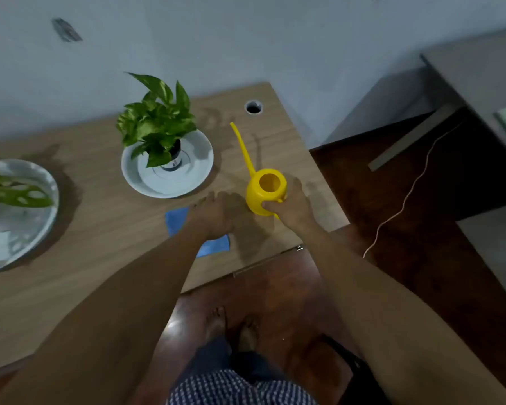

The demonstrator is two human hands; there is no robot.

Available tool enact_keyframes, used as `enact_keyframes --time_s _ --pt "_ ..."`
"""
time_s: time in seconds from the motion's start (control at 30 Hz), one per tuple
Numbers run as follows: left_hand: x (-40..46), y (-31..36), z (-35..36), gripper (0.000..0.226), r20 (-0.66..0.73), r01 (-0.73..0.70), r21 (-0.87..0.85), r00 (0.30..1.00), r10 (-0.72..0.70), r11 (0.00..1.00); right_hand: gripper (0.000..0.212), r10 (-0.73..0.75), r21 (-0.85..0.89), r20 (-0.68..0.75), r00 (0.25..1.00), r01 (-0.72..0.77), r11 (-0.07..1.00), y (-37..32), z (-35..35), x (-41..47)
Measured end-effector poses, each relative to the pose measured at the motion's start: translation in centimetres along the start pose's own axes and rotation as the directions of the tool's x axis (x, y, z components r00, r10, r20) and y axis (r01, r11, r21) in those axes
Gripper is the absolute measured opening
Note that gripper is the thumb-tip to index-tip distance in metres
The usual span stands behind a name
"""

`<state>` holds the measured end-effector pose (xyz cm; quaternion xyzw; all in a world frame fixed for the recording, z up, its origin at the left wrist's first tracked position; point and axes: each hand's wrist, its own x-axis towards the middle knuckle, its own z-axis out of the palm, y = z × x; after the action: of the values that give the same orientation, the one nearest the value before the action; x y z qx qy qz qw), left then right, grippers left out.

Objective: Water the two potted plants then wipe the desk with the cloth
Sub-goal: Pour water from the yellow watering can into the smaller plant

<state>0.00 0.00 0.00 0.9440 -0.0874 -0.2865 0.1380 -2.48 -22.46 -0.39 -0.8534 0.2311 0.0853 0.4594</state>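
Early stage: right hand (289,204) clamped on watering can (265,194), left hand (214,213) flat, fingers apart, on cloth (176,220); 2 plants, bench wipe apparently pending.

Matt wood-grain desk (105,229) — smooth yellow plastic watering can (265,194), soft blue cloth (176,220), glossy white saucer (164,182).

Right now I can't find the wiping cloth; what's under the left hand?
The blue cloth lies flat on the desk under the left hand. Its middle is covered by hand and forearm.
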Motion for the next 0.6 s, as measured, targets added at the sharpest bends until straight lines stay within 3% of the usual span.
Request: enact_keyframes --time_s 0.07,0.13,0.2,0.43,0.6 --pt "0.4 0.3 0.9 0.098 0.017 -0.025 0.013 1.0 0.025 1.0 0.125 0.004 0.105 -0.006 1.0 -0.004 0.994 0.6 0.5 0.6" --pt "1.0 0.2 2.0 0.1 0.012 -0.041 0.042 0.999 0.04 0.998 0.099 0.032 0.165 -0.001 0.999 -0.032 0.986 0.0 0.5 -0.2" --pt "2.1 0.3 2.8 0.102 0.003 -0.064 0.046 0.998 0.063 0.997 0.088 0.011 0.22 -0.017 1.0 -0.007 0.976 -0.3 0.9 -0.1" --pt "3.4 0.3 5.1 0.1 0.041 -0.112 0.053 0.993 0.11 0.992 0.115 0.021 0.207 -0.158 0.987 0.012 0.978 0.4 3.4 -0.6" --pt "3.9 -0.1 5.6 0.104 0.042 -0.118 0.055 0.992 0.116 0.991 0.087 -0.04 0.273 -0.184 0.982 0.09 0.958 0.3 3.2 -1.2"
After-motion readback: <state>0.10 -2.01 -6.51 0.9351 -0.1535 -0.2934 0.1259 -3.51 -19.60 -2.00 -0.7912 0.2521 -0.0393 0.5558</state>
